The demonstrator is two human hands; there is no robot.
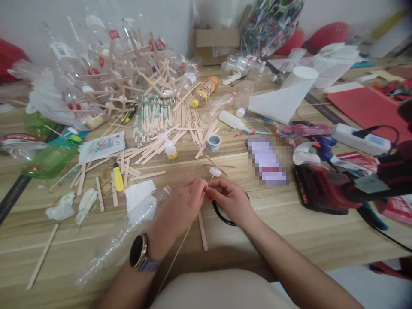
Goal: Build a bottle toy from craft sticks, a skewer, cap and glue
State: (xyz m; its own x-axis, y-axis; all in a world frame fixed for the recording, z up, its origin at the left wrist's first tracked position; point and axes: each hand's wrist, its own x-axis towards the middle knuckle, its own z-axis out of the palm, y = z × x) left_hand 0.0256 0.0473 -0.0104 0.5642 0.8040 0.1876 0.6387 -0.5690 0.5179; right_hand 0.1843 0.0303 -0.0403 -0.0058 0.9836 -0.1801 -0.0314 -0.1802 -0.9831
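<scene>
My left hand (188, 199), with a watch (139, 252) on its wrist, is closed, fingertips pressed together. From under it a thin wooden skewer (178, 255) slants down toward my body, apparently held in that hand. Fingertip to fingertip with it, my right hand (230, 199) pinches something small that the fingers hide. A white bottle cap (215, 171) lies just beyond the fingertips. Beside and partly under my right hand curves a black ring or cable (225, 219). Below the hands rests a flat craft stick (202, 231). A clear plastic bottle (119, 240) lies left of my left hand.
Craft sticks, skewers and plastic bottles crowd the back left. A small glue bottle (171, 150), a grey-blue cup (213, 143) and a yellow-handled screwdriver (118, 177) stand or lie ahead. To the right are a blurred-out phone-like item (268, 161), a red power tool (322, 189) and a power strip (360, 139).
</scene>
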